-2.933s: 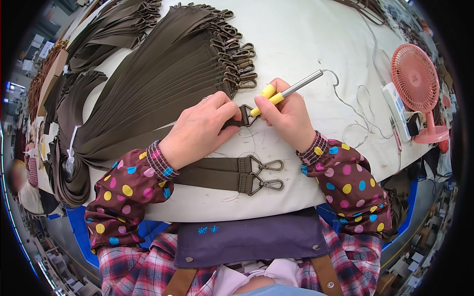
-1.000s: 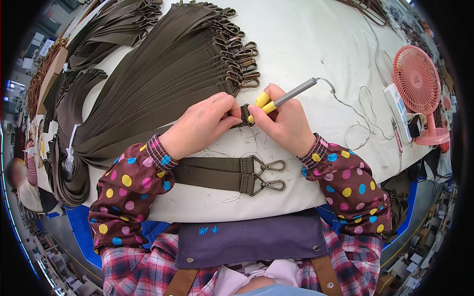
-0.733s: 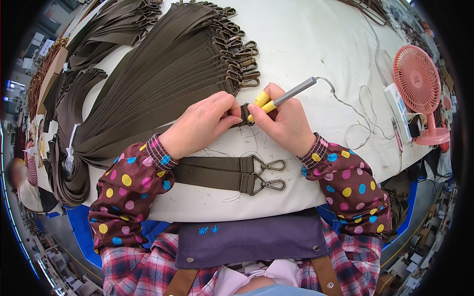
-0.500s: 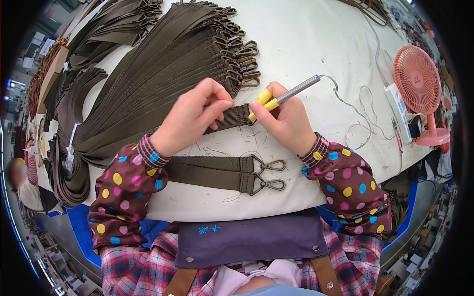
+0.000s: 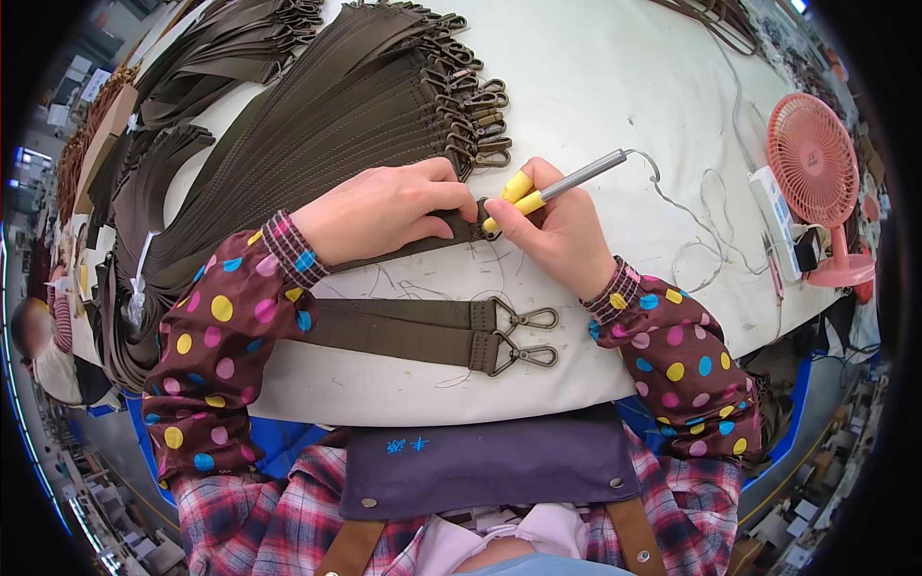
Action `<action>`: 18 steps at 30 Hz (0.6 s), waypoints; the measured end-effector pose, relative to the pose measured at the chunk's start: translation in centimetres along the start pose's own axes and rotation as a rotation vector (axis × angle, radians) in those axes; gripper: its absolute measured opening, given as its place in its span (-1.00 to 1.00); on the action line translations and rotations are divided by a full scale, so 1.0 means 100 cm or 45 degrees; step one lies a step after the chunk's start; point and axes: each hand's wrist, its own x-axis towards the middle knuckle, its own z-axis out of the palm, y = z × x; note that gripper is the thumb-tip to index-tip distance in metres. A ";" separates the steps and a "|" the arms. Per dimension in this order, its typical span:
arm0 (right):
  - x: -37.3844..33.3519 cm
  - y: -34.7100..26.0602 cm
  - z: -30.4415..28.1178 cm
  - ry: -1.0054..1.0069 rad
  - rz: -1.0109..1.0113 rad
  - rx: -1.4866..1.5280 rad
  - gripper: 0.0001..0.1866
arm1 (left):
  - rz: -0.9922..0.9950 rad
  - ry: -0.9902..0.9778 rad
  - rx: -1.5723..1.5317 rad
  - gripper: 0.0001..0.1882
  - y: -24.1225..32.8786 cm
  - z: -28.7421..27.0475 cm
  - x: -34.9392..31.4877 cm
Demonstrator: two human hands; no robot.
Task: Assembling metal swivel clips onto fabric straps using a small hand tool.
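My right hand [image 5: 560, 230] grips a corded pen-shaped tool [image 5: 584, 176], grey at the back and yellow toward the tip. Its tip meets the end of a dark olive webbing strap [image 5: 396, 253], beside a small dark metal piece mostly hidden by my fingers. A second yellow part [image 5: 517, 184] shows by the index finger. From the left, my left hand [image 5: 389, 209] lies over the same strap, fingers bent and closed about it near the stitched end. Below, two straps [image 5: 408, 331] lie flat, each ending in a metal swivel hook [image 5: 526, 357].
A large fanned bundle of straps [image 5: 317, 125] with several hooks lies at the far left, more straps [image 5: 216, 62] behind it. To the right stand a pink fan [image 5: 813, 154] and a white power strip [image 5: 776, 219]. Loose thread ends and a cord lie on the white table [image 5: 615, 96].
My left hand has turned and come down to the right, from a raised pinch above the strap onto its end. The right hand and the tool have barely moved.
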 end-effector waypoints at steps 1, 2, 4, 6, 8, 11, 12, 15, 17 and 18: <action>0.000 0.002 0.000 0.006 -0.013 -0.025 -0.71 | 0.002 0.002 -0.001 -0.81 -0.001 -0.001 0.003; 0.000 0.002 0.000 0.013 -0.026 -0.049 -0.70 | 0.022 -0.026 -0.001 -0.81 -0.001 -0.002 0.005; -0.001 0.001 0.001 0.007 -0.023 -0.055 -0.69 | 0.028 -0.054 -0.004 -0.81 -0.003 -0.003 0.008; -0.001 0.001 0.001 0.005 -0.016 -0.067 -0.69 | 0.067 -0.119 -0.010 -0.87 -0.007 -0.003 0.013; 0.000 0.002 0.002 0.000 -0.005 -0.051 -0.68 | 0.086 -0.107 -0.032 -0.88 -0.013 0.000 0.015; -0.001 0.001 0.001 0.001 -0.006 -0.081 -0.68 | 0.087 -0.074 -0.034 -0.89 -0.013 0.004 0.017; 0.000 0.001 0.001 0.003 -0.007 -0.080 -0.68 | 0.066 -0.049 -0.020 -0.88 -0.012 0.005 0.017; 0.000 0.002 0.002 -0.001 -0.024 -0.069 -0.68 | 0.054 0.012 -0.009 -0.88 -0.011 0.009 0.014; 0.000 0.003 0.002 0.004 -0.028 -0.131 -0.68 | 0.048 0.017 -0.010 -0.88 -0.009 0.009 0.014; 0.000 0.003 0.002 0.003 -0.029 -0.131 -0.68 | 0.043 0.023 -0.011 -0.88 -0.008 0.009 0.014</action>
